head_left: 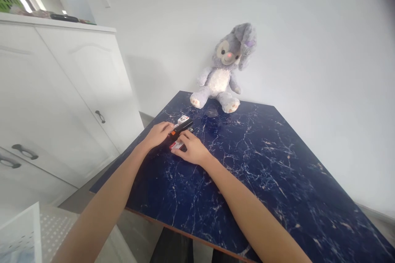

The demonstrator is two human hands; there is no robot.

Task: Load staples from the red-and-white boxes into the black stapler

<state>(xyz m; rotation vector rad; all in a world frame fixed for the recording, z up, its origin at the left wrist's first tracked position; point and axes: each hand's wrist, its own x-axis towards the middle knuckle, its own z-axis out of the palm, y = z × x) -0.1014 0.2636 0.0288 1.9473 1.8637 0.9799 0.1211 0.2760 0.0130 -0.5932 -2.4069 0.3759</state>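
Several small boxes lie close together on the dark blue marbled table. One is a white box with dark print, at the back of the group. In front of it lies a long black box with an orange patch near its left end. A red and white box is nearest to me. My left hand is closed at the left end of the black box, fingertips against it. My right hand has its thumb and fingers around the red and white box, partly covering it.
A grey plush toy sits at the table's far edge against the white wall. White cabinets with dark handles stand to the left. At the lower left there is a white perforated basket. The table's front edge runs below my forearms.
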